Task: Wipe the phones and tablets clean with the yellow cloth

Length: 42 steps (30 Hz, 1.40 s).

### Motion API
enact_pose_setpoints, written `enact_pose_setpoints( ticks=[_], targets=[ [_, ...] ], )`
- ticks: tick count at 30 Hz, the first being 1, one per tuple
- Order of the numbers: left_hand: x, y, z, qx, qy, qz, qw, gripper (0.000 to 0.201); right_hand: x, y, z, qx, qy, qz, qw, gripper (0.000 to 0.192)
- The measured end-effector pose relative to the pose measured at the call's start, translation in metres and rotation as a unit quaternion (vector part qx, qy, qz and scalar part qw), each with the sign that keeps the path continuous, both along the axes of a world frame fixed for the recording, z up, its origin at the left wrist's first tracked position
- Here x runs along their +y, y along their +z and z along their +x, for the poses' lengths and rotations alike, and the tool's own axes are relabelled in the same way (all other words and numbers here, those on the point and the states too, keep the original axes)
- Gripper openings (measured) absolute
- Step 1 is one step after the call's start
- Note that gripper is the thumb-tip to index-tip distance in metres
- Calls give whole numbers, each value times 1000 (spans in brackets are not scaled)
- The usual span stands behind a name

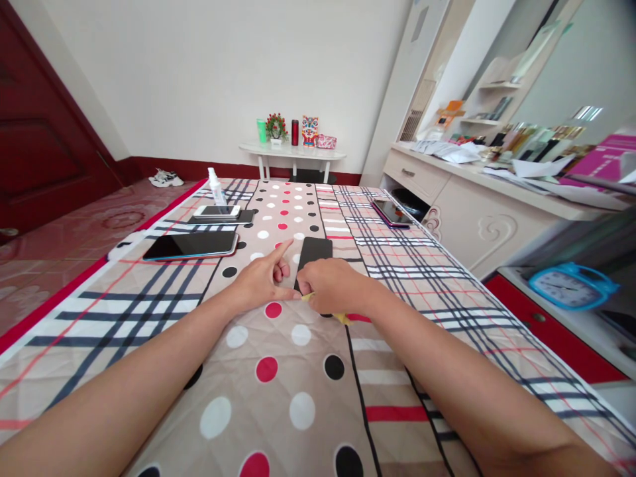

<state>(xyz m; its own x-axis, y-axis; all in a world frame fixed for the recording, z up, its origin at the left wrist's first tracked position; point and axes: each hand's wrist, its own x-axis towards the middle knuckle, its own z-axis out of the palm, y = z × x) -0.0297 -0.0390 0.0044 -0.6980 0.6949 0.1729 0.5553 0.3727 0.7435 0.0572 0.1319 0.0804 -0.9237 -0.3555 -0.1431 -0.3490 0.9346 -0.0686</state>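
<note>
Both hands [261, 281] [332, 285] meet at the black phone's [314, 253] near end (right grip closed on something yellow).

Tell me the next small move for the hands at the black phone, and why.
Probably press the left hand on the black phone to steady it, since the right hand pinches something yellow at its near edge; what the yellow thing is can't be told.

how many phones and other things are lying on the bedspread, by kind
phones: 5 — black phone under both hands, large phone, white phone stacked on a dark phone, purple-edged phone
spray bottles: 1
yellow cloth under right hand: 1
total: 7
</note>
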Motion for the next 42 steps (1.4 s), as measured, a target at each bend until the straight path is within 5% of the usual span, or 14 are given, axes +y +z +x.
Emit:
enact_pose_setpoints(
  ticks=[3, 12, 20, 26, 33, 38, 42],
  targets=[
    [0, 0, 0, 1, 0, -4, 1000, 111, -3, 5, 3, -31, 15, 7, 999, 13],
    [-1, 1, -1, 4, 3, -14, 1000, 111, 17, 6, -11, -6, -130, 48, 990, 17],
    [0, -1, -1, 6, 6, -14, 1000, 112, 11, 7, -3, -47, -46, 45, 997, 13],
    [-1, 0, 0, 7, 6, -12, 1000, 109, 26, -2, -17, 22, -148, 39, 988, 13],
    [-1, -3, -3, 10, 1, -13, 1000, 110, 35, -21, -28, 122, -166, 41, 978, 21],
    [-1, -3, -3, 10, 0, -12, 1000, 110, 28, -20, -24, 121, -147, 70, 979, 22],
    [-1, -2, -3, 8, -3, -9, 1000, 109, 13, -15, -11, 102, -40, 54, 993, 20]
  ],
)
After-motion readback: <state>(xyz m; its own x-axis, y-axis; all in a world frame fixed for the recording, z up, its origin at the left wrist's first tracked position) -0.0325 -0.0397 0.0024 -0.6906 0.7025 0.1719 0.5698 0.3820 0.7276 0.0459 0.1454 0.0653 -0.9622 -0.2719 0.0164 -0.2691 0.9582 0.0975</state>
